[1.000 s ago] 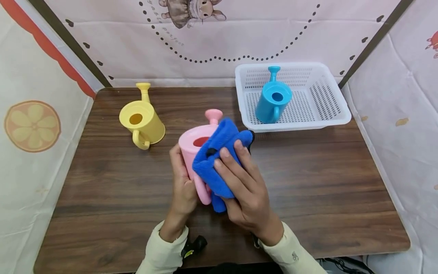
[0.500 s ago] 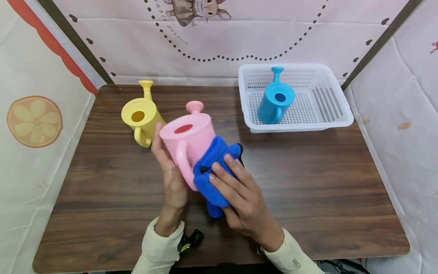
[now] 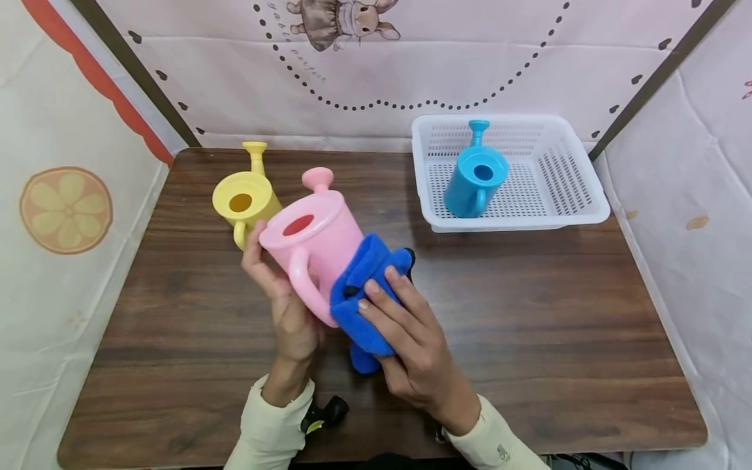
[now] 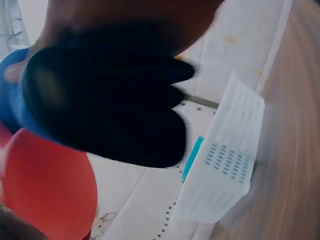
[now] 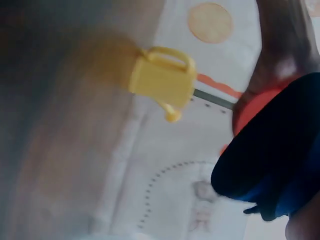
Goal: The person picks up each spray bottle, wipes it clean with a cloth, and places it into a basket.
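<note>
My left hand (image 3: 290,320) holds a pink watering can (image 3: 326,238) up above the table, its fingers along the left side. The can leans left, with its spout pointing away from me and its handle toward me. My right hand (image 3: 417,346) holds a folded blue cloth (image 3: 364,287) with black edging against the can's lower right side and base. In the left wrist view the cloth (image 4: 110,110) looks dark, above the reddish-looking can (image 4: 50,190). The right wrist view has the cloth (image 5: 270,155) covering most of the can.
Behind my left hand, a yellow watering can (image 3: 258,202) stands on the wooden table (image 3: 558,326). At the back right is a white plastic basket (image 3: 523,225) with a blue watering can (image 3: 467,186) inside. Printed cloth walls (image 3: 458,65) enclose the back and sides.
The pink can has shifted left and tilted, now overlapping the yellow can's front. The blue cloth has gone from its upper right side by the rim down to its lower body and base.
</note>
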A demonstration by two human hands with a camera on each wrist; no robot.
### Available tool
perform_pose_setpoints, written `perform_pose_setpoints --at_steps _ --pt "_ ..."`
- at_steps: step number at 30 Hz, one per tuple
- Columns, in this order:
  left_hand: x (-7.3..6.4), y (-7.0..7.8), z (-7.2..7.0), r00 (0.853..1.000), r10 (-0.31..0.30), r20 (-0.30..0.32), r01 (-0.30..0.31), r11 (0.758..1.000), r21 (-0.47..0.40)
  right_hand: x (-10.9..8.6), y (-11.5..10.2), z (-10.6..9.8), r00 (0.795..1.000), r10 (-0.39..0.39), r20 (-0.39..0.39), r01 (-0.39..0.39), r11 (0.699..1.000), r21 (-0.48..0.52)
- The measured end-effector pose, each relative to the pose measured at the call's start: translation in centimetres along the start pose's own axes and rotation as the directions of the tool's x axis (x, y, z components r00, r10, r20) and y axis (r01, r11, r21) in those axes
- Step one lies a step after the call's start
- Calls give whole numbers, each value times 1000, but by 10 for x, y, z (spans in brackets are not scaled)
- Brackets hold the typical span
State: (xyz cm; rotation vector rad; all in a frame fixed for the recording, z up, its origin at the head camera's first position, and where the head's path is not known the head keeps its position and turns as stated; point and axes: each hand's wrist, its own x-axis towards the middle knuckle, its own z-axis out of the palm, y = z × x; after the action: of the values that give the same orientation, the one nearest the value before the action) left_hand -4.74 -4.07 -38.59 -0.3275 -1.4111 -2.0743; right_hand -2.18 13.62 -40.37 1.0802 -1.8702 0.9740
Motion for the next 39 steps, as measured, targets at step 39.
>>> perform_pose_setpoints --at_steps 39 --pt "10 -2 -38 774 -155 614 292 948 -129 -2 32 -29 450 802 394 -697 39 716"
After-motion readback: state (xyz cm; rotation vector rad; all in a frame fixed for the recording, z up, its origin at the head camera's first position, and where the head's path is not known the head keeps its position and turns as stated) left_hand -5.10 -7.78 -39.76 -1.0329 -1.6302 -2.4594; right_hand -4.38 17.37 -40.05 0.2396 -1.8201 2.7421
